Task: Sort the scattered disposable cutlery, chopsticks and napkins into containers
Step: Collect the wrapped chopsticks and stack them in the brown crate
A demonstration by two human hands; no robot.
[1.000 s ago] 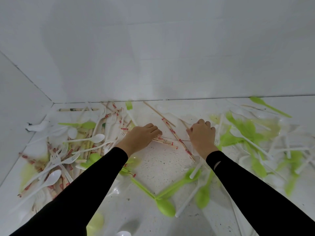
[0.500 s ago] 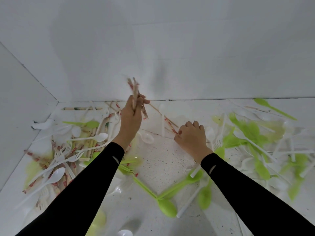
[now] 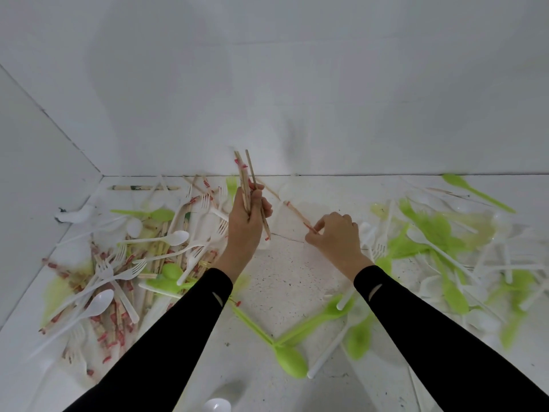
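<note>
Left hand (image 3: 245, 224) gripping chopsticks (image 3: 249, 185), right hand (image 3: 332, 237) pinching one — bare floor (image 3: 285, 281) between

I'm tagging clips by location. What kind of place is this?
Probably a staged sorting area, not a kitchen: plain white walls, a bare white floor, loose forks and green spoons strewn everywhere.

Bundle in my left hand (image 3: 243, 230): chopsticks (image 3: 248, 185), middle hidden by the fist; I cannot count them.
White spoon (image 3: 217, 405), bottom edge: bowl cut off.
Right-side cutlery heap (image 3: 463, 248): blurred; I cannot separate pieces.
Green spoon (image 3: 475, 190), upper right: tip smeared.
My sleeves (image 3: 445, 346): cut by lower frame.
</note>
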